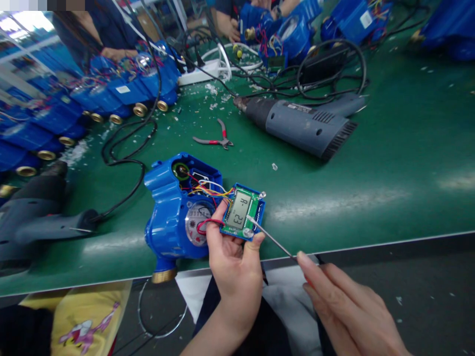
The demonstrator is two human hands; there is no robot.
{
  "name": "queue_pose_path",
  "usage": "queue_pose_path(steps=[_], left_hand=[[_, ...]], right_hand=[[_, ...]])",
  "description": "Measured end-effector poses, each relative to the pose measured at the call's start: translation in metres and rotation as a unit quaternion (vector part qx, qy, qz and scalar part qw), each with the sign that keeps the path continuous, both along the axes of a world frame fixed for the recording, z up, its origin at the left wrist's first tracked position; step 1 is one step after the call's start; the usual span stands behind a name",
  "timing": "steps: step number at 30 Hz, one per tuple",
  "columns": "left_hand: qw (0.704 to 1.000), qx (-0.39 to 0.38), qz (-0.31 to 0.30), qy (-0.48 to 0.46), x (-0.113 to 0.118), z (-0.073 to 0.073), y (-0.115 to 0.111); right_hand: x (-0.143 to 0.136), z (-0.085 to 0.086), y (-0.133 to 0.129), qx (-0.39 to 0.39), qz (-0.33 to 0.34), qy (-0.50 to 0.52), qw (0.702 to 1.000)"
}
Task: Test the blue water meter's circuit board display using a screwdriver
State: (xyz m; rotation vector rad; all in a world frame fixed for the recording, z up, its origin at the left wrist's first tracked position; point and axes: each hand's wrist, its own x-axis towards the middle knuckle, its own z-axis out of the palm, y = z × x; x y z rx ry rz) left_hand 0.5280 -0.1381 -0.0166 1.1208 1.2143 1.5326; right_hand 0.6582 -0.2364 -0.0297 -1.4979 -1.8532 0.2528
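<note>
My left hand [235, 257] grips a small circuit board with an LCD display [239, 210] in a blue frame, digits showing on its screen. Coloured wires [213, 190] run from the board into a blue water meter [166, 212], which lies at the table's front edge with its brass fitting [164, 276] toward me. A thin metal-shafted tool, perhaps a screwdriver [274, 240], is pinched in my right hand [345, 301]. Its tip meets the board beside the display's right edge. The tool's handle is hidden by my fingers.
Red-handled cutting pliers [218, 141] lie beyond the meter. One heat gun [297, 121] rests at the back right, another heat gun [33, 217] at the left with its cable. Several blue meters [122, 91] line the left. A white power strip [198, 72] stands behind; co-workers' hands [230, 27] are across the table.
</note>
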Motion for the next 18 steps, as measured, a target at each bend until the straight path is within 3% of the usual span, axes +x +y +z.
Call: queue_pose_path(steps=[4, 10, 14, 18], left_hand=[[1.0, 0.019, 0.0, 0.002, -0.002, 0.0, 0.001], [0.999, 0.038, -0.01, 0.004, -0.004, -0.002, 0.0], [0.999, 0.034, -0.01, 0.012, -0.005, -0.003, -0.001], [0.999, 0.046, -0.01, 0.015, -0.007, -0.005, -0.001]], right_hand=[[0.011, 0.012, 0.007, -0.013, 0.011, 0.003, 1.0], [0.039, 0.023, 0.006, -0.017, 0.014, -0.086, 0.996], [0.048, 0.029, 0.011, 0.018, 0.07, -0.107, 0.992], [0.055, 0.037, 0.013, -0.019, 0.133, -0.125, 0.983]])
